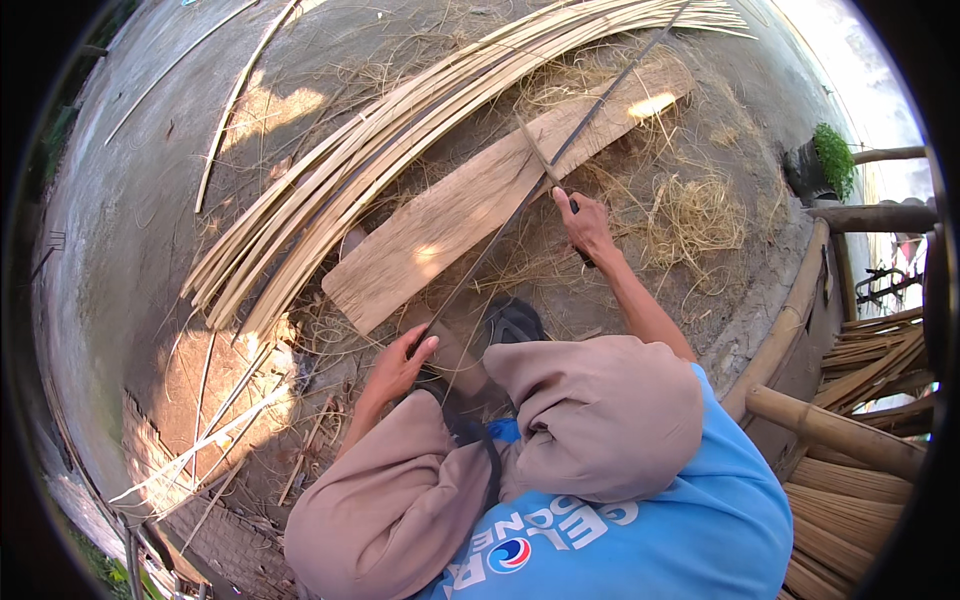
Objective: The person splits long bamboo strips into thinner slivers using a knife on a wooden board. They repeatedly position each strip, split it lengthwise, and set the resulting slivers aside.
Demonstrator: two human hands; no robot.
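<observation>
My left hand, low in the middle by my knee, is closed round the near end of a long thin dark strip. The strip slants up and right across a wooden board toward the bundle's far end. My right hand grips the dark handle of a knife. Its narrow blade points up and left over the board and crosses the strip just beyond my fingers. Whether the edge touches the strip, I cannot tell. Thin curled shavings lie heaped on the ground right of the board.
Beyond the board, a long bundle of pale split strips curves across the ground. Loose strips lie at the far left. Bamboo poles and stacked strips stand at the right, with a potted green plant farther back.
</observation>
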